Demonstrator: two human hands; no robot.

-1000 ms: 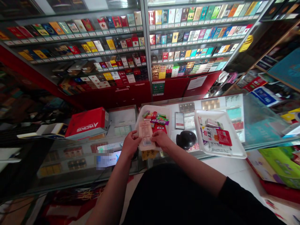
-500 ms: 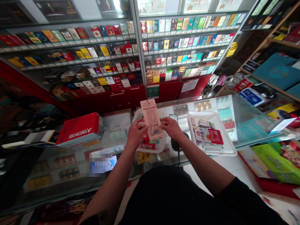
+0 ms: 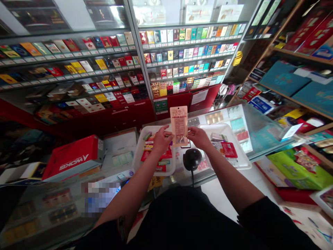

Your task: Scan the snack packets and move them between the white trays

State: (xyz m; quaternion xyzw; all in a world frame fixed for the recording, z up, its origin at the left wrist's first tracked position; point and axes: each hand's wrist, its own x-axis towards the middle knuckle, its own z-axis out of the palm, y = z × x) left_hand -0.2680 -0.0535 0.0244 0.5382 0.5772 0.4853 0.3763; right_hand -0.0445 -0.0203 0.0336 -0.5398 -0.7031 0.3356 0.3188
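A flat pale-pink packet (image 3: 179,124) with a hang hole, dark print and a barcode is held upright above the counter. My right hand (image 3: 199,137) pinches its lower right edge. At the lower left edge, my left hand (image 3: 162,139) has its thumb side against the packet, with one finger raised; the exact grip is partly hidden. Under my left hand stands a white tray (image 3: 136,158) with several colourful small packs. A second white tray (image 3: 243,160) on the right holds a red packet (image 3: 229,150) and other packs, partly hidden by my right arm.
A black scanner-like device (image 3: 191,159) on a stand is between the trays. The glass counter (image 3: 262,121) extends right. On the left lies a red box (image 3: 75,154). Cigarette shelves (image 3: 145,47) rise behind; a green box (image 3: 299,173) sits at right.
The packet and both hands have shifted right, from over the left tray to between the two trays. My left index finger has lifted. The camera view has turned to the right.
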